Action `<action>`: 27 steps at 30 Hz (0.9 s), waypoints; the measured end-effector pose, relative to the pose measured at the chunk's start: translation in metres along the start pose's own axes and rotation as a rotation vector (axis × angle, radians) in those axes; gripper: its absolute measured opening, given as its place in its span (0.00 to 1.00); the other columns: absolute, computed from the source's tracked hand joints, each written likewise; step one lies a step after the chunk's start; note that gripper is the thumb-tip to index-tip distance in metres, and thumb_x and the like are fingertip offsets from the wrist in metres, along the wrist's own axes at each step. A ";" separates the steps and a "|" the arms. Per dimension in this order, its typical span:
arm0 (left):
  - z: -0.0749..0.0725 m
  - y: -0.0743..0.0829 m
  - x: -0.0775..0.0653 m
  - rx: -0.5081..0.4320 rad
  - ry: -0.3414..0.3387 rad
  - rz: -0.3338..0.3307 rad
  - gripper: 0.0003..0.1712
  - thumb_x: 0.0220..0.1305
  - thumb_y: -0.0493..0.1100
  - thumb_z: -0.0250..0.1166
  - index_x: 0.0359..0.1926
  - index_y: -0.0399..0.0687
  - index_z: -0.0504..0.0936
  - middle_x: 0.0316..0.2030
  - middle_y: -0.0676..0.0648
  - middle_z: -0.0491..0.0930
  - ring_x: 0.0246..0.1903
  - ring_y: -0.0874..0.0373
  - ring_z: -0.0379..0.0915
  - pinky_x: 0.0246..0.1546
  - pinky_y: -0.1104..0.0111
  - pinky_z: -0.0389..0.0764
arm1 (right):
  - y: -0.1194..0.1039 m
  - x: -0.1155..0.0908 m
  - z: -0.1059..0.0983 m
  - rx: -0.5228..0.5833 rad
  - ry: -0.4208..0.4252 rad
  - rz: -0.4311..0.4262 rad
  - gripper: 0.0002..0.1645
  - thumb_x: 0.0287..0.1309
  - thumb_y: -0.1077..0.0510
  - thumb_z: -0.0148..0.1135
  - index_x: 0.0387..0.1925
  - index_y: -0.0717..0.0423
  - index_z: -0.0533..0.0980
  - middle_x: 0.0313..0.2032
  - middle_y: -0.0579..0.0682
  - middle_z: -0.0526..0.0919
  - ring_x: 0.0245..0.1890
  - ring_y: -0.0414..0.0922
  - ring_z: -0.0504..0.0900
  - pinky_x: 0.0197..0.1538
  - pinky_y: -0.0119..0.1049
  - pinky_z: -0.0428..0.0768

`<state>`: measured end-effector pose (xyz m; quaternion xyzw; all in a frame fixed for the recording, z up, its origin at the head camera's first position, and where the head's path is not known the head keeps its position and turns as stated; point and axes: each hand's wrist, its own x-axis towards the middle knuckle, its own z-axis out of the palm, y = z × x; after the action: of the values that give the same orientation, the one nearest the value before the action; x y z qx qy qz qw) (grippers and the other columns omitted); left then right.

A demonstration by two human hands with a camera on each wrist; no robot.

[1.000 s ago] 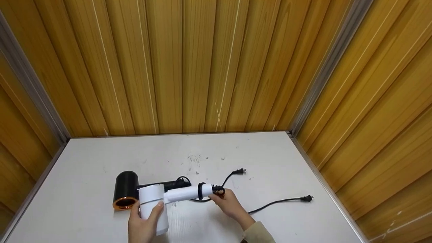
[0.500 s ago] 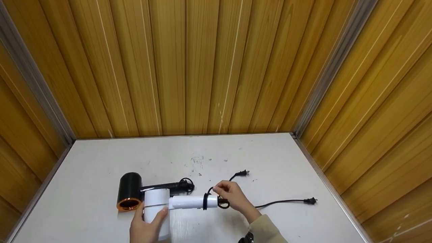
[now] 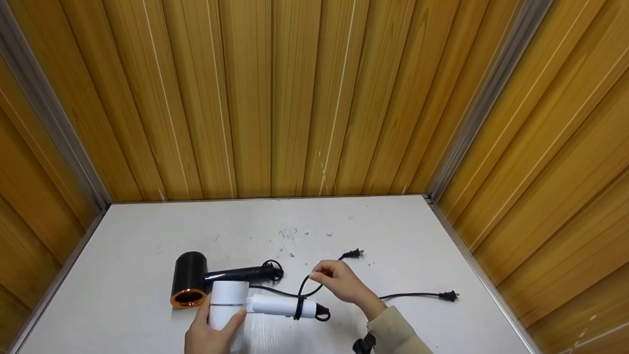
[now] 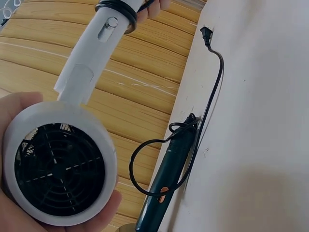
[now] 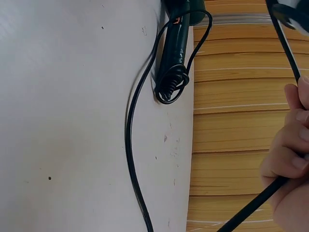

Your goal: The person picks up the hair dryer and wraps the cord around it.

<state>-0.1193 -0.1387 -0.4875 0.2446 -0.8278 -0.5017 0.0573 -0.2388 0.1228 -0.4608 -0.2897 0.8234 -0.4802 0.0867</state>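
My left hand (image 3: pixel 212 330) grips the barrel of a white hair dryer (image 3: pixel 230 294), its thumb across the front. The dryer's handle (image 3: pixel 275 305) points right, with black cord wound around it near the end. Above that end, my right hand (image 3: pixel 341 282) pinches the black cord (image 5: pixel 253 205) and draws it taut from the handle. In the left wrist view the round grille (image 4: pixel 59 169) of the white dryer faces the camera. Behind it on the table lies a black hair dryer (image 3: pixel 190 273) with an orange rim, its handle also pointing right.
On the white table (image 3: pixel 147 231), the black dryer's cord (image 4: pixel 212 96) curves to a two-pin plug (image 3: pixel 352 253). Another plug (image 3: pixel 448 296) lies farther right, its cord passing behind my right wrist. Wood-patterned walls (image 3: pixel 290 98) enclose the back and sides.
My right hand has moved from the handle's end up above it, lifting the cord away from the handle. The white dryer has dropped slightly in view, still in my left hand.
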 end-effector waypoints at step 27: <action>0.023 0.013 0.010 -0.020 0.182 0.046 0.51 0.45 0.65 0.64 0.63 0.43 0.57 0.46 0.32 0.74 0.35 0.44 0.73 0.30 0.57 0.72 | -0.054 -0.019 0.019 -0.011 0.103 -0.024 0.10 0.60 0.62 0.53 0.37 0.64 0.78 0.23 0.45 0.77 0.18 0.31 0.64 0.22 0.22 0.64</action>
<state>-0.1411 -0.1198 -0.4889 0.2696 -0.8193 -0.4844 0.1463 -0.1945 0.0995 -0.4280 -0.2752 0.8257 -0.4911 0.0369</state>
